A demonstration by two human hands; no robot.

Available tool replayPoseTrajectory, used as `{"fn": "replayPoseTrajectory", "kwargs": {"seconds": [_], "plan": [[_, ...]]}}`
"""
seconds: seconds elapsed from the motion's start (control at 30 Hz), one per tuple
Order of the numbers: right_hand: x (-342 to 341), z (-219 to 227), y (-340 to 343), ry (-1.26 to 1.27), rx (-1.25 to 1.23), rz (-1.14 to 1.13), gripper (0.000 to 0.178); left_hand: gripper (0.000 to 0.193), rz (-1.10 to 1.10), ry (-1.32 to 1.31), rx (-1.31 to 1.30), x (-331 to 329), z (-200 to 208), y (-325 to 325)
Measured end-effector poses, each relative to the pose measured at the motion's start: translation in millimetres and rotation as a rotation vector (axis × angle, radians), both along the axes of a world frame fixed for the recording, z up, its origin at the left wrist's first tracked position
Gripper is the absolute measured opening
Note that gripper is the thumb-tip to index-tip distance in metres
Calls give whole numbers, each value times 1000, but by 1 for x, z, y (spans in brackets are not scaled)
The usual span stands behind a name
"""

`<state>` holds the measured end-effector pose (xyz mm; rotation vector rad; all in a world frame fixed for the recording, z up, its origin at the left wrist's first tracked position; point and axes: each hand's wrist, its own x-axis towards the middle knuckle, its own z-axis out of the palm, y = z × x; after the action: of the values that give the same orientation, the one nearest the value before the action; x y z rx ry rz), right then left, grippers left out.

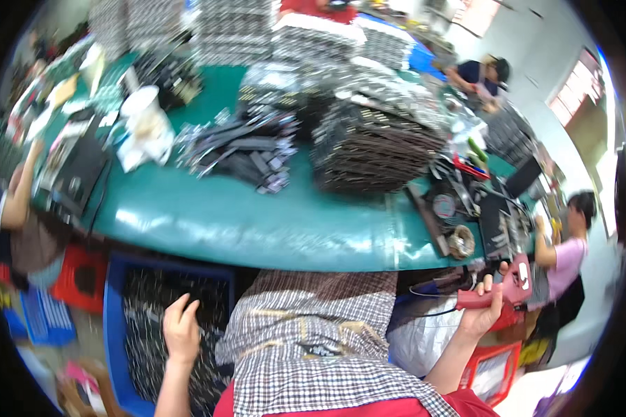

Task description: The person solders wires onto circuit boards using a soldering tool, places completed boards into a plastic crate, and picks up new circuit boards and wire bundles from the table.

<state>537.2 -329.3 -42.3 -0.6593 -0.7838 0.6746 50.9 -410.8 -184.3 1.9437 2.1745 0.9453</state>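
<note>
My right hand (481,311) is wrapped round the handle of a dark pink glue gun (516,281) with a black cord, off the table's front right edge. On the left, my left hand (181,328) hangs over a blue bin (113,326) full of small dark parts, blurred by motion. Its fingers are partly bent and apart, and nothing shows in them. Between my hands lies the checked apron (313,333) over my lap. Ahead on the green table is a loose pile of dark strip-like parts (250,149). Right of that pile rises a tall stack of dark flat pieces (375,146).
The green table (222,229) curves in front of me. Tools and a tape roll (461,242) crowd its right end. A white plastic bag (146,139) and a black box (76,174) stand at the left. Co-workers sit on both sides. A red stool (80,278) is beside the bin.
</note>
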Motion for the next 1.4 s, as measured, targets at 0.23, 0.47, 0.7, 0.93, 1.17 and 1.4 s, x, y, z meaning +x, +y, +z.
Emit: {"fn": "replayPoseTrajectory", "kwargs": {"seconds": [0.23,0.47,0.7,0.93,1.17,1.4], "plan": [[7,-9,-29,14,-26,-184,46,38,-508,45,652,152,207,300],[21,-30,-53,-2,-103,-352,36,78,-394,-306,-235,135,207,513],[36,-39,-50,83,-168,-386,37,42,-751,-1296,-232,112,254,440],[48,-46,-36,134,-211,-386,39,65,-596,-1583,-134,156,186,213],[52,-38,-21,65,-201,-318,41,44,-288,-1574,-585,195,69,148],[44,-54,-33,-7,-192,-322,40,52,-614,203,-155,154,102,172]]}}
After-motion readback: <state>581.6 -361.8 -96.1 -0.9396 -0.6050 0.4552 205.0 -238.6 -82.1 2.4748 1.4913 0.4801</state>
